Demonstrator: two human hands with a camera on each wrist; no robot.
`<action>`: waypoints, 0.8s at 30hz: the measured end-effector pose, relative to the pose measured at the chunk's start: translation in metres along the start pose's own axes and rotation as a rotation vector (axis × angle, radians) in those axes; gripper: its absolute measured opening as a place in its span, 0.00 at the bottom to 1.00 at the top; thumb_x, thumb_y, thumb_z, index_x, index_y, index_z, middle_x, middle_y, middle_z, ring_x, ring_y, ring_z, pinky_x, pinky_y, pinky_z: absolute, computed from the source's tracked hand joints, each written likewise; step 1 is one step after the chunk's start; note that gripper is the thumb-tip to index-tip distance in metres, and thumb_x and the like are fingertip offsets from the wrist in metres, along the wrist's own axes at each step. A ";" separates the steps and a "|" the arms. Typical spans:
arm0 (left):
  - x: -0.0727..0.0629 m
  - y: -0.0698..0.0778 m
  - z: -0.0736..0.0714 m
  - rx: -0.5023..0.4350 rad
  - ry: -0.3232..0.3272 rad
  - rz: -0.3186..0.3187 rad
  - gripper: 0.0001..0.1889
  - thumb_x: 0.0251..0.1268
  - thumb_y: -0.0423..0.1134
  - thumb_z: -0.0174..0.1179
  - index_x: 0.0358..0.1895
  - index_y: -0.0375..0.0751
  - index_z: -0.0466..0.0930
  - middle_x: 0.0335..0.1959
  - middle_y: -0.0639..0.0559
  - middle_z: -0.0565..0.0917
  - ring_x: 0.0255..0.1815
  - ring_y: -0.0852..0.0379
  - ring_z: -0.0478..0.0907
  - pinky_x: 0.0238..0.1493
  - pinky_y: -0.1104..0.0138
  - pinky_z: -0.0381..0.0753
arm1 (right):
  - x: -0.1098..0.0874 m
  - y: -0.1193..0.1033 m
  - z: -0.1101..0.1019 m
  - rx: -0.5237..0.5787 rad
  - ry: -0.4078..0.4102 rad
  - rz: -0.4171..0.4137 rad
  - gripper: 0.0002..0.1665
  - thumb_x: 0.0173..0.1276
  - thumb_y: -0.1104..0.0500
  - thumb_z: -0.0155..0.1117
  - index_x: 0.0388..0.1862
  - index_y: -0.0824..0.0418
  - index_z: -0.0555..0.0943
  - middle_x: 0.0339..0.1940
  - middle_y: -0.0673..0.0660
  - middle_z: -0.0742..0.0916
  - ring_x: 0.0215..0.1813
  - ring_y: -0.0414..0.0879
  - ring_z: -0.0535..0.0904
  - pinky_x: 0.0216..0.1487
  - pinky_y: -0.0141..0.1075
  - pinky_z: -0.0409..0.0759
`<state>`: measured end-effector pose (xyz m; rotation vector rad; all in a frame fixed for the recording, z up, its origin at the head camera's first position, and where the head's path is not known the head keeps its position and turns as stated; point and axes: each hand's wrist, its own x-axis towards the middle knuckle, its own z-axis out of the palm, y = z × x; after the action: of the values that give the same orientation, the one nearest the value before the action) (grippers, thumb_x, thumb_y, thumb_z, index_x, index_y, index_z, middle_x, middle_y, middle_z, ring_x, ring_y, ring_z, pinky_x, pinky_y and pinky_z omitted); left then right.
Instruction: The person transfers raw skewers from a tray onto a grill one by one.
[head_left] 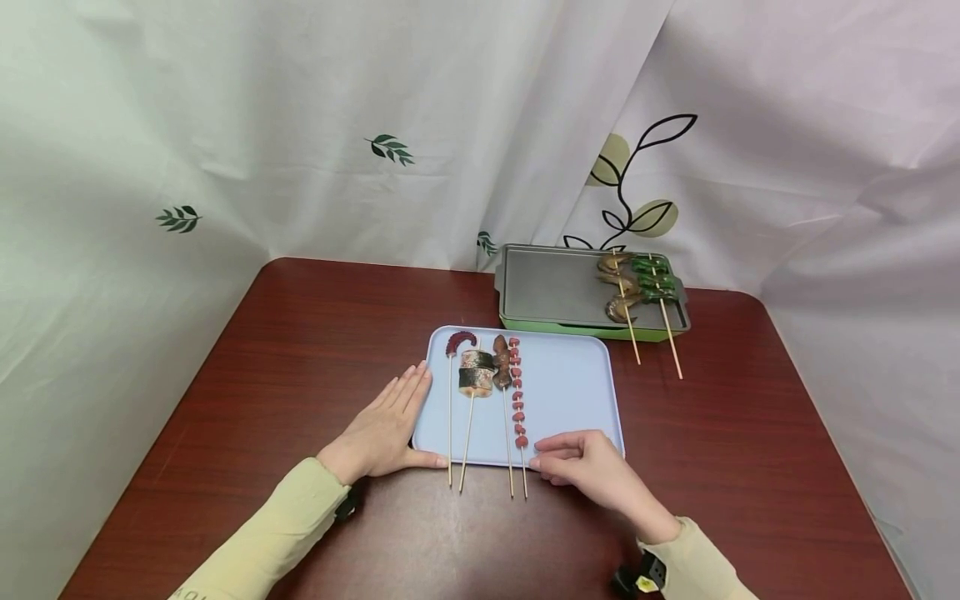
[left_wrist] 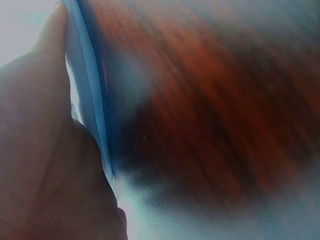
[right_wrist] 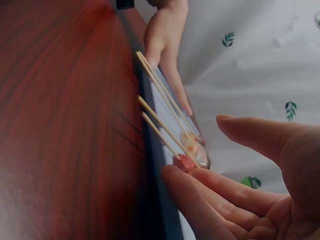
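Observation:
A pale blue tray (head_left: 573, 392) lies on the table with several skewers on it, their sticks poking over the front edge. From left to right they are a dark red tentacle skewer (head_left: 459, 342), a pale skewer with black bands (head_left: 476, 373), a brown meat skewer (head_left: 502, 362) and a skewer of small red pieces (head_left: 518, 406). My left hand (head_left: 386, 427) rests along the tray's left edge, fingers straight, thumb at the front rim. Over the front right of the tray, my right hand (head_left: 588, 467) is beside the red skewer. In the right wrist view its thumb stands apart from the fingers, with nothing between.
Behind the tray stands a green-sided grill with a grey plate (head_left: 555, 283). A brown wing-like skewer (head_left: 619, 287) and a green pepper skewer (head_left: 656, 279) lie at its right end, sticks jutting over the front. White curtains (head_left: 337, 125) enclose the dark red table (head_left: 300, 342).

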<state>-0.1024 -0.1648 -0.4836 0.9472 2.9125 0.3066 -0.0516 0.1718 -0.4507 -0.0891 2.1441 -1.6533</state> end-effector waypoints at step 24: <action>-0.001 0.005 -0.009 0.003 -0.032 -0.016 0.68 0.54 0.79 0.59 0.79 0.25 0.46 0.81 0.32 0.47 0.81 0.38 0.45 0.78 0.50 0.50 | 0.014 0.007 0.028 -0.317 0.138 -0.121 0.09 0.60 0.60 0.79 0.37 0.64 0.90 0.23 0.47 0.87 0.17 0.42 0.82 0.20 0.34 0.81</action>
<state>-0.1001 -0.1626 -0.4737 0.9203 2.8905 0.2841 -0.0530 0.1444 -0.4668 -0.2087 2.5371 -1.4032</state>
